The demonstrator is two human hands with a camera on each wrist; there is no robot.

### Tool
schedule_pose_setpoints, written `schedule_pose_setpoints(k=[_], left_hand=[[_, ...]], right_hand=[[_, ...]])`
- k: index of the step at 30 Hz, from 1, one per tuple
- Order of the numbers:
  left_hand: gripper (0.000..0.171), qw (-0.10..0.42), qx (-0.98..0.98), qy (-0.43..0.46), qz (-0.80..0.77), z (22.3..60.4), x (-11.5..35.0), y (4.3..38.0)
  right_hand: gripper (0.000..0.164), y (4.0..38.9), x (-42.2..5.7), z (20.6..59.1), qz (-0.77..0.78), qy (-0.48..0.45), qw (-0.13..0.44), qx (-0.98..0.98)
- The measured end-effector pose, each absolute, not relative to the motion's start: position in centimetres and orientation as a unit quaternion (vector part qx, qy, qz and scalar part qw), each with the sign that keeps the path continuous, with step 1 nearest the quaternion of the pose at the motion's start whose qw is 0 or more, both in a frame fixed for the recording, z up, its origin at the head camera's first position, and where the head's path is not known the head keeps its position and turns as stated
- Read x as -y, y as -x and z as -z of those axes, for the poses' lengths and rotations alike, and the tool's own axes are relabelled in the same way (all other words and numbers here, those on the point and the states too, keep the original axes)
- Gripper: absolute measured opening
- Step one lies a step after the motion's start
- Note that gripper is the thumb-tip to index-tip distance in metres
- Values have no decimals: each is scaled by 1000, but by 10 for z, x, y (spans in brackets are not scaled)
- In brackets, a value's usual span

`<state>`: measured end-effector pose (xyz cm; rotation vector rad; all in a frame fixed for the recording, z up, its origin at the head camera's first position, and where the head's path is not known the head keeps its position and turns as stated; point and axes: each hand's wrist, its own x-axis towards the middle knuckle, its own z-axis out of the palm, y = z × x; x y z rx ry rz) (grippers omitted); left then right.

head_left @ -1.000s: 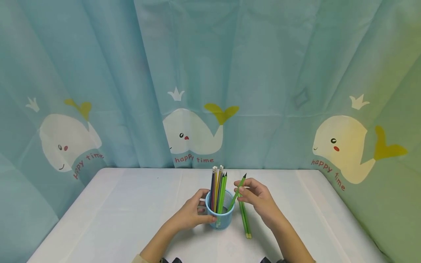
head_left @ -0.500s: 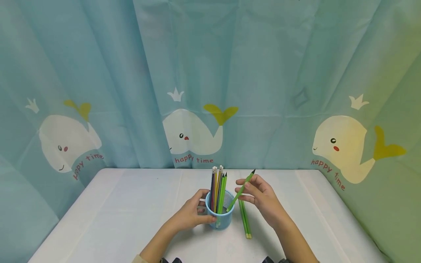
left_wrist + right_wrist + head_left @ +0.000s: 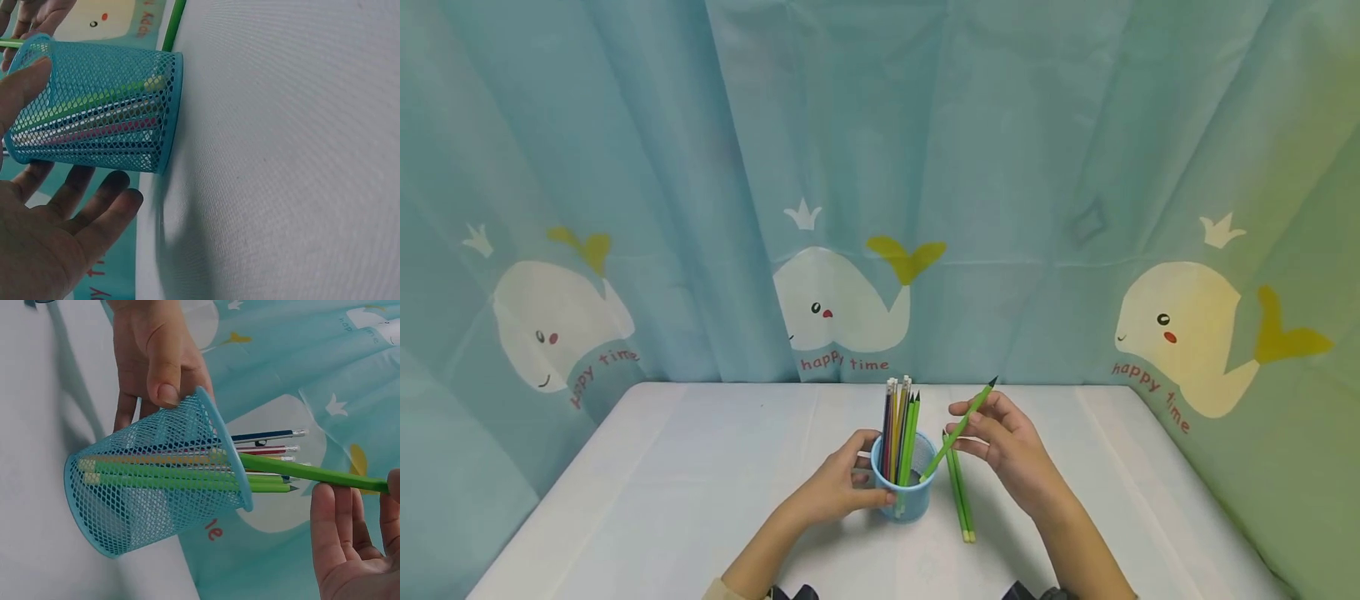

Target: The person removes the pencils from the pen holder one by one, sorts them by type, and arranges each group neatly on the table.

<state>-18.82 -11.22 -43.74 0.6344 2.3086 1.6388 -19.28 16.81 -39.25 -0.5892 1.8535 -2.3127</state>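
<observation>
White bench (image 3: 662,483): left grip (image 3: 831,492) clasps blue mesh cup (image 3: 913,507); beside it, your right grip (image 3: 1015,454) pinches slim green pencil (image 3: 953,437), light-looking; favour mid-shaft.

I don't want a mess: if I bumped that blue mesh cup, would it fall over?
The mesh cup would probably feel light, being full of little holes. It might tip easily, since pencils poke well above its top. The left hand gripping it should help steady it.

Left hand (image 3: 838,490): gripping, thumb opposite fingers;
Right hand (image 3: 1009,442): higher than the left; pinching between thumb and fingers;
Left forearm (image 3: 763,546): bare; slanting inward;
Right forearm (image 3: 1075,537): bare; slanting inward
</observation>
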Motion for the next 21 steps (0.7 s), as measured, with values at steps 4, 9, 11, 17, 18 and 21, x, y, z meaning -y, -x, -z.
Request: schedule_pose_setpoints(k=[4,9,11,17,18,21], left_hand=[[74,121,-791,-217,-559,437,112,189],[74,121,-789,-216,-562,438,112,188],[74,122,-789,-215,-563,438,112,188],[74,127,-787,-214,-565,437,113,187],[74,127,-787,-215,-565,436,113,187],[74,127,-786,-215,-565,436,113,188]], right_hand=[[11,192,-170,389,780,186,54,-596],[12,191,-173,386,798,180,46,-573],[11,191,-174,385,802,177,40,-569],[10,192,-177,384,793,167,26,-585],[10,192,-177,384,790,164,23,-590],[9,193,-180,385,786,153,17,-599]])
